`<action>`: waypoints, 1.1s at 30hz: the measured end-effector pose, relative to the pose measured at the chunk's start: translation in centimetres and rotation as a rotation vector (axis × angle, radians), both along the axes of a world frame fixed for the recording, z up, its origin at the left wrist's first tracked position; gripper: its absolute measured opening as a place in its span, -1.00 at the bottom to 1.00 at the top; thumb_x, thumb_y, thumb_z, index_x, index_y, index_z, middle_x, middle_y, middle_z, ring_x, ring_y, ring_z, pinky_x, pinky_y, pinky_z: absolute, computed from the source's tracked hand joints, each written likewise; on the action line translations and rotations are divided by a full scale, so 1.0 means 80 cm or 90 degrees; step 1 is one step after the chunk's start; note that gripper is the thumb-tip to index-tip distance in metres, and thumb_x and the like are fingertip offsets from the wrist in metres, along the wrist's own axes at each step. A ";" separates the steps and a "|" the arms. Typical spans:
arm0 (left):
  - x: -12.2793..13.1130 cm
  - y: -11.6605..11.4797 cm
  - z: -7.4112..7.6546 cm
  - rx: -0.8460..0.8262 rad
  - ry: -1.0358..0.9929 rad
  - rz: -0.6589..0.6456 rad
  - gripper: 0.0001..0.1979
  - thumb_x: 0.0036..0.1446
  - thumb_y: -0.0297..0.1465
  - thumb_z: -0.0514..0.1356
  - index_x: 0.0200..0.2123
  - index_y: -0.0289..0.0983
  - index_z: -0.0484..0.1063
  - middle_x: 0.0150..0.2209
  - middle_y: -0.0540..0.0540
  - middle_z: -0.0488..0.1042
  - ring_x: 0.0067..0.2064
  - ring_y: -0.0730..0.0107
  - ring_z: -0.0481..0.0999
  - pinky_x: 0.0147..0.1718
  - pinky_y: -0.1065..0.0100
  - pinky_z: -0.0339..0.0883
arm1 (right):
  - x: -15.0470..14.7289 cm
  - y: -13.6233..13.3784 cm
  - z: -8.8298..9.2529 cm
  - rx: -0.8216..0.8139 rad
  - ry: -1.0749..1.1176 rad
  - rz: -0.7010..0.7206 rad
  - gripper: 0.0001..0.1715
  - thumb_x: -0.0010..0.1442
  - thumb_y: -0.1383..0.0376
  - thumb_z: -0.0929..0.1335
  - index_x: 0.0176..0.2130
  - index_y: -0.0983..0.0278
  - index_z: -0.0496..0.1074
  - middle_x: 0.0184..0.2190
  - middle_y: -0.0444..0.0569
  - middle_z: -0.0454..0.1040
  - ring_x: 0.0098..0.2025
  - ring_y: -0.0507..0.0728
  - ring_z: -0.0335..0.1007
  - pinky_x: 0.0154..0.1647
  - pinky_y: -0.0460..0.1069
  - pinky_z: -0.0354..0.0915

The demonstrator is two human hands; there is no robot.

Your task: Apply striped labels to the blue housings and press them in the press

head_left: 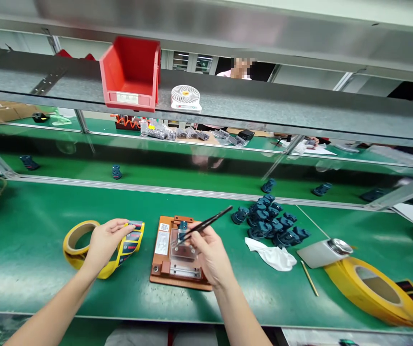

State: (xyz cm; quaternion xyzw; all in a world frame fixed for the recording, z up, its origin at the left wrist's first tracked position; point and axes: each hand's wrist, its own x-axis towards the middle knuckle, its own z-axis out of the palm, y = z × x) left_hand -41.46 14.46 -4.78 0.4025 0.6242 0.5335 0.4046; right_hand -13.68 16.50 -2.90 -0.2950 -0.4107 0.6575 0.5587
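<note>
A red bin [130,72] is set on the shelf [12,77]. The yellow labels [131,241] are pinched shut in the left hand [103,242], and black tweezers [206,225] are gripped by the right hand [208,252].

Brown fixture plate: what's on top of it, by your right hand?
A clear acrylic block and a small blue molded part sit on the brown fixture plate, under tweezers held in the right hand. That hand hides the plate's right side.

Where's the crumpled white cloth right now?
In the head view, the crumpled white cloth lies on the green mat, right of the right hand, directly below the pile of dark blue moulded parts.
</note>
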 end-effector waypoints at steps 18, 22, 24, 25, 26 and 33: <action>-0.001 -0.019 0.004 -0.020 0.167 -0.043 -0.45 0.04 0.09 0.22 -0.22 -0.29 0.53 -0.22 -0.22 0.67 -0.16 0.01 0.66 -0.19 0.20 0.53 | -0.102 0.048 0.010 0.097 -0.138 0.119 -0.64 0.11 0.08 0.53 -0.27 0.27 0.45 -0.36 -0.06 0.54 -0.31 0.13 0.54 -0.18 0.01 0.47; -0.005 0.011 0.013 -0.065 0.385 -0.104 -0.43 0.17 0.10 0.05 -0.15 -0.26 0.54 -0.12 -0.26 0.63 -0.03 -0.12 0.59 0.02 0.05 0.38 | -0.071 0.052 0.010 0.134 -0.187 0.053 -0.72 0.17 0.12 0.48 -0.27 0.25 0.44 -0.35 -0.05 0.54 -0.29 0.15 0.54 -0.22 0.01 0.45; -0.004 0.033 0.011 -0.108 0.491 -0.131 -0.39 0.18 0.07 0.04 -0.09 -0.34 0.52 -0.16 -0.39 0.62 -0.05 -0.30 0.57 0.01 -0.10 0.32 | -0.046 0.057 0.009 0.136 -0.207 0.041 -0.70 0.16 0.10 0.48 -0.27 0.24 0.42 -0.35 -0.06 0.52 -0.29 0.16 0.54 -0.20 0.03 0.45; -0.003 0.044 0.008 -0.133 0.536 -0.144 -0.35 0.17 0.07 0.05 -0.03 -0.38 0.51 -0.19 -0.44 0.61 -0.07 -0.39 0.56 -0.02 -0.17 0.30 | -0.033 0.060 0.008 0.131 -0.216 0.038 -0.68 0.15 0.09 0.49 -0.26 0.24 0.41 -0.35 -0.07 0.52 -0.29 0.16 0.54 -0.19 0.03 0.45; -0.001 0.055 0.005 -0.158 0.575 -0.158 -0.32 0.17 0.06 0.05 0.04 -0.41 0.48 -0.20 -0.48 0.60 -0.07 -0.46 0.54 -0.05 -0.23 0.29 | -0.019 0.062 0.006 0.124 -0.225 0.037 -0.66 0.15 0.07 0.49 -0.26 0.24 0.40 -0.34 -0.07 0.51 -0.29 0.16 0.54 -0.19 0.04 0.45; 0.009 0.073 0.007 -0.234 0.793 -0.170 -0.24 0.26 0.13 -0.06 0.29 -0.27 0.27 -0.21 -0.37 0.61 -0.12 -0.39 0.57 -0.22 -0.12 0.38 | 0.049 0.080 -0.020 0.077 -0.253 0.062 -0.54 0.14 -0.03 0.50 -0.23 0.24 0.37 -0.36 -0.05 0.53 -0.27 0.18 0.54 -0.16 0.06 0.43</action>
